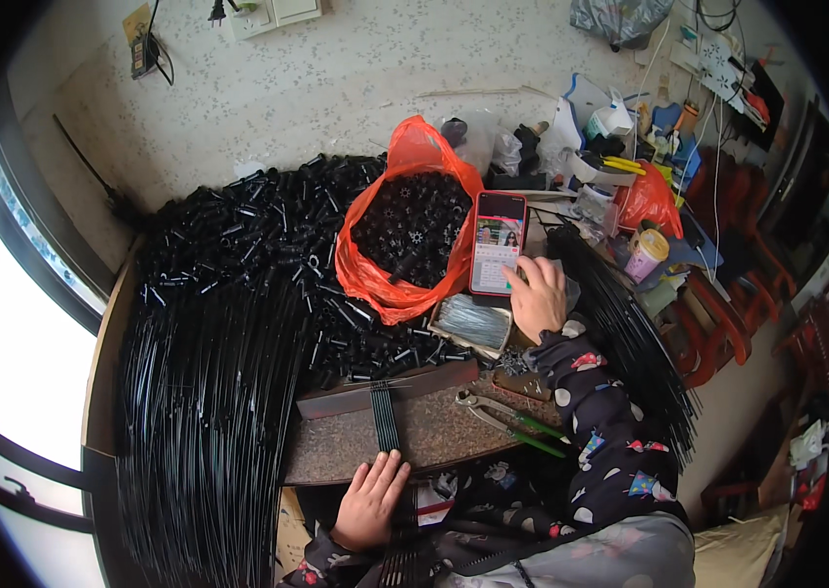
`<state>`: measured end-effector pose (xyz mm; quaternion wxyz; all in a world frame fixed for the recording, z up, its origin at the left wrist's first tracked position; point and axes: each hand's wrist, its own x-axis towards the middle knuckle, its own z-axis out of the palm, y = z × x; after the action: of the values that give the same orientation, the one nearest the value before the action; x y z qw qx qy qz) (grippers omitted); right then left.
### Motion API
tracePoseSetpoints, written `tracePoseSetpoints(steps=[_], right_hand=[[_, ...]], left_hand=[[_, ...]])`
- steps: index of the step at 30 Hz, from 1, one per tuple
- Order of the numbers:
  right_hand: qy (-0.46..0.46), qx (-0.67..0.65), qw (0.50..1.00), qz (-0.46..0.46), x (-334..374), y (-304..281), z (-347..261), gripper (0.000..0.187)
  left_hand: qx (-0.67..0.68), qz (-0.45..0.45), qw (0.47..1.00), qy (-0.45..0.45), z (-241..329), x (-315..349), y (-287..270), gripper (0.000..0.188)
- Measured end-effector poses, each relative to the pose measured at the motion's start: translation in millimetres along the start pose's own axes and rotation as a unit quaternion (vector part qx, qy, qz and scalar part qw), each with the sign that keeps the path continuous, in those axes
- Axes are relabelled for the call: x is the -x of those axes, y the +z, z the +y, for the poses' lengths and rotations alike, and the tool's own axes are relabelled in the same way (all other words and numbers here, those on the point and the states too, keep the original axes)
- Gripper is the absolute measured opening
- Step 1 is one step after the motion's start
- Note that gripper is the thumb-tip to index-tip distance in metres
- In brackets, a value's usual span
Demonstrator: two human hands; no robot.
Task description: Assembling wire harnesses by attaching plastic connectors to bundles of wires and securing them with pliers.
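My left hand [372, 500] lies flat, fingers stretched out, across a small bundle of thin black rods [387, 416] at the table's front edge. The far ends of these rods reach a long dark metal bar [326, 400]. With fingers apart, my right hand [539, 299] touches the lit screen of a phone in a red case [500, 240]. The phone leans upright against a red plastic bag [360, 274] filled with small black star-shaped parts [414, 230]. Below the phone sits an open box of thin silver wires [473, 321]. Green-handled pincers [498, 416] lie near my right forearm.
Many long black rods [208, 421] cover the left side and hang over the front edge. Behind them is a heap of black plastic pieces [248, 225]. More black rods [630, 323] lie at right, near a cup [647, 255] and clutter. Red chairs [718, 323] stand beyond.
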<state>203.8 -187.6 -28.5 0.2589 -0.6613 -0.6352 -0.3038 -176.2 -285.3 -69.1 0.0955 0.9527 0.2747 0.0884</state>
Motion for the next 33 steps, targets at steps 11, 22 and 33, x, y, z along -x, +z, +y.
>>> tracePoseSetpoints(steps=[11,22,33], right_hand=[[-0.017,-0.017,1.0,0.001,0.7,8.8,-0.7,0.034],[-0.031,-0.042,0.999,-0.01,-9.9,13.3,-9.0,0.034],[-0.029,-0.03,0.999,-0.005,-17.7,8.3,-11.0,0.035]], left_hand=[[0.036,0.015,0.999,-0.007,3.8,-1.3,-4.1,0.058],[0.03,0.004,1.0,-0.007,0.7,0.2,-1.4,0.06],[0.033,0.005,0.999,-0.006,1.0,-0.3,-1.7,0.061]])
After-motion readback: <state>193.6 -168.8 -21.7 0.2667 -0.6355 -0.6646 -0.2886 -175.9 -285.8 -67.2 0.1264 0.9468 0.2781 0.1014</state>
